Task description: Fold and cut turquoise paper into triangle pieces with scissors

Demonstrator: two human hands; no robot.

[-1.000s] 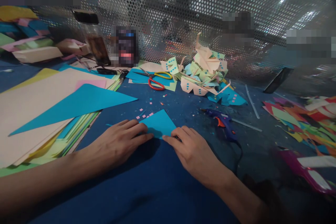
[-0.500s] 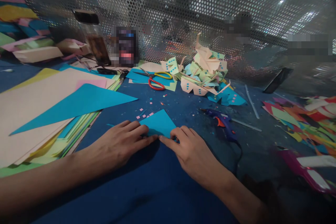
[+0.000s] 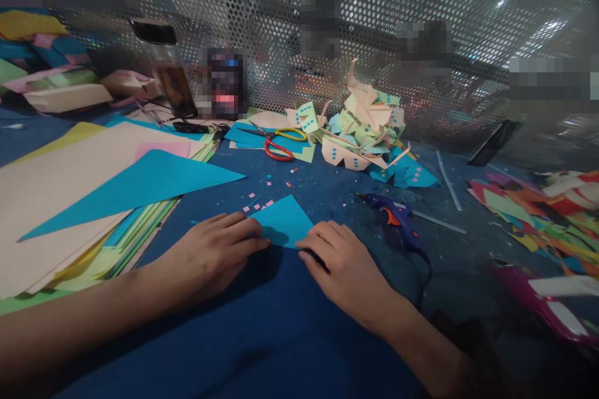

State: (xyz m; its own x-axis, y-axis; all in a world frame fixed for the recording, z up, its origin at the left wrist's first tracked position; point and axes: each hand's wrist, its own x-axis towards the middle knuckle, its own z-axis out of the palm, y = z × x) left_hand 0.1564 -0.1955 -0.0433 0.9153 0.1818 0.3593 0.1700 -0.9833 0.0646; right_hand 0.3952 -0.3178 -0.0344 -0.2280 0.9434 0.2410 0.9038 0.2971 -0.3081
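A blue sheet of paper (image 3: 286, 222), folded to a triangle, lies on the table with its point facing away from me. My left hand (image 3: 222, 249) grips its left corner, fingers curled and thumb along the near edge. On the right side, my right hand (image 3: 334, 259) pinches the paper's near edge between thumb and bent fingers; a small gap shows behind the fingertips. Both hands cover the side corners. Small pink paper bits (image 3: 262, 204) are scattered just beyond the sheet.
A blue glue gun (image 3: 397, 218) lies to the right, near scissors (image 3: 276, 143) and a heap of folded paper pieces (image 3: 365, 131). Stacked coloured paper (image 3: 93, 162) fills the left. A bottle (image 3: 171, 75) stands behind. Paper scraps (image 3: 538, 218) and a magenta tool (image 3: 543, 305) are far right.
My thumbs have moved apart from the middle of the near edge, the left one leftward and the right one rightward. The folded paper stays in place.
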